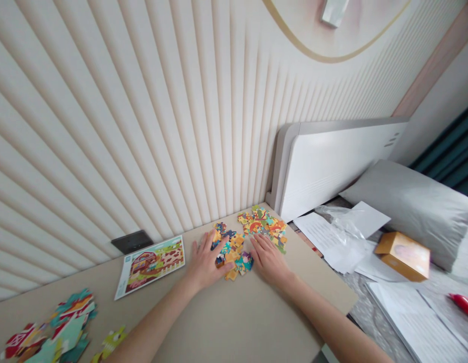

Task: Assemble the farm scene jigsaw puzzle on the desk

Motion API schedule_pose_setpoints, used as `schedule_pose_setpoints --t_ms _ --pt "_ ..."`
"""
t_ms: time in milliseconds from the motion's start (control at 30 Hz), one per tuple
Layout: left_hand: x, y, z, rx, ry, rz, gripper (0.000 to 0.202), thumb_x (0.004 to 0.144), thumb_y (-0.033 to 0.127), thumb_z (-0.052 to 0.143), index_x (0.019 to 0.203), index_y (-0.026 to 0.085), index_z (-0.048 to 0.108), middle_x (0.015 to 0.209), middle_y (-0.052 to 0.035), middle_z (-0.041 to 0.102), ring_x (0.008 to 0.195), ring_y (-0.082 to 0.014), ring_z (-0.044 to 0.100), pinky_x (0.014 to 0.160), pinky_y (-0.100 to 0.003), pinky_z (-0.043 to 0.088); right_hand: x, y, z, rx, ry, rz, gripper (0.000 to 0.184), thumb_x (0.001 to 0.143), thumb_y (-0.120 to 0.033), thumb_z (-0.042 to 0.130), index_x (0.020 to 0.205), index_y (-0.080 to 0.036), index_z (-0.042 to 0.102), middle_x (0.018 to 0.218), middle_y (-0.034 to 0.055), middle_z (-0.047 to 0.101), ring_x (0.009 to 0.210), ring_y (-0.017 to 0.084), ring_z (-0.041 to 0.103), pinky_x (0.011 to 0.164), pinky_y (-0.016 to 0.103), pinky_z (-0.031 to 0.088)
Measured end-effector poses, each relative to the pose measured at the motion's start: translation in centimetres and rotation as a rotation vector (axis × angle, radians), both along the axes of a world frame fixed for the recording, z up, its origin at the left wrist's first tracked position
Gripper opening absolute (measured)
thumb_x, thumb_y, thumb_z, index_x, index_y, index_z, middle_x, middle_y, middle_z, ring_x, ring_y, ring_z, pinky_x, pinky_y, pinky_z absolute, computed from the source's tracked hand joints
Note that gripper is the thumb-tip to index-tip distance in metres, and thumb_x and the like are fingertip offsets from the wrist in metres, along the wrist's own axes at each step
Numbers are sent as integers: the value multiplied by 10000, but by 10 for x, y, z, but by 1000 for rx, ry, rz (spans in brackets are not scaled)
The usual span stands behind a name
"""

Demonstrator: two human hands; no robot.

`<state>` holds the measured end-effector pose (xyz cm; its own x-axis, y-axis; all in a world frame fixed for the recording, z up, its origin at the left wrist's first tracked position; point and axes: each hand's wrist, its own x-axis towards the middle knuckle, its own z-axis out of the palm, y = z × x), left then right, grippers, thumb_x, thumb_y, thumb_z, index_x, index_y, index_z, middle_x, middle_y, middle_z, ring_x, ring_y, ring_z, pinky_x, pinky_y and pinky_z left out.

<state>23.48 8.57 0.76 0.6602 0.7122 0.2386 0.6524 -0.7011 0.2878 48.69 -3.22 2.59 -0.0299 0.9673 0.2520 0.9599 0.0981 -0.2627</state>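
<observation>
Here, we look down past two bare forearms at a pale bench (pixel 234 322) set against a ribbed wall (pixel 181 126). A middle heap (pixel 234 246) of jigsaw pieces, mostly orange, yellow and blue, lies on the bench between the person's hands. The left hand (pixel 204 264) rests palm down over the heap's left side, fingers spread wide, thumb reaching across the nearer pieces; we take this broad cover as a way to steady many loose pieces at once. The right hand (pixel 270 259) lies along the opposite side, fingers extended and closer together, their tips at the near edge of a far heap (pixel 262 222) of yellow and red pieces; it seems to serve as a low barrier between the two groups. We cannot tell whether its hidden thumb touches anything. To the left, a picture card (pixel 152 267) with a farm scene lies face up and angled, probably for easy viewing. Farther left, a left heap (pixel 73 322) in teal and red sits well apart, perhaps to avoid mixing. Beyond the bench's right edge, papers (pixel 313 233) and an orange box (pixel 403 257) lie on a bed (pixel 443 278), presumably out of the way.
</observation>
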Motion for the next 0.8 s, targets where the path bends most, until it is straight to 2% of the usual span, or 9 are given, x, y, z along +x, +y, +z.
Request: schedule_pose_setpoints --t_ms 133,367,467,600,700,800 --pt "11 -14 -9 9 38 68 849 856 766 600 1595 438 343 1742 -116 67 1573 -470 112 1141 -777 194 6 -14 -12 -17 -55 44 539 1096 -409 321 1530 -155 513 1573 118 508 1487 300 426 1250 489 334" --pt "18 -20 -3 20 91 126 757 891 721 577 1568 427 409 1751 -73 13 1582 -458 68 1155 -747 192 14 -15 -16 -20 -86 66 522 1103 -393 307 1521 -161 520 1596 100 481 1500 286 411 1241 495 346" --pt "18 -20 -5 33 81 134 764 901 699 575 1583 405 391 1750 -79 23 1585 -448 63 1167 -733 186 14 -3 -11 11 -111 82 533 1106 -412 306 1546 -170 485 1616 97 451 1520 280 377 1263 509 291" --pt "19 -18 -8 43 65 141 743 902 672 591 1571 402 413 1747 -96 36 1587 -435 66 1156 -737 205 14 27 -4 15 -125 185 522 1112 -432 293 1577 -239 436 1606 57 468 1531 249 357 1293 538 167" --pt "20 -14 -8 37 61 149 750 890 675 607 1563 397 427 1746 -96 49 1585 -434 73 1150 -745 212 18 49 -3 -11 -109 163 513 1115 -437 282 1556 -250 468 1560 46 531 1519 250 380 1294 559 125" --pt "22 -10 -8 45 55 156 751 885 674 613 1560 397 432 1744 -94 65 1581 -438 86 1151 -749 207 21 56 -4 -15 -99 130 512 1116 -419 275 1544 -234 486 1555 57 537 1529 255 361 1293 564 103"
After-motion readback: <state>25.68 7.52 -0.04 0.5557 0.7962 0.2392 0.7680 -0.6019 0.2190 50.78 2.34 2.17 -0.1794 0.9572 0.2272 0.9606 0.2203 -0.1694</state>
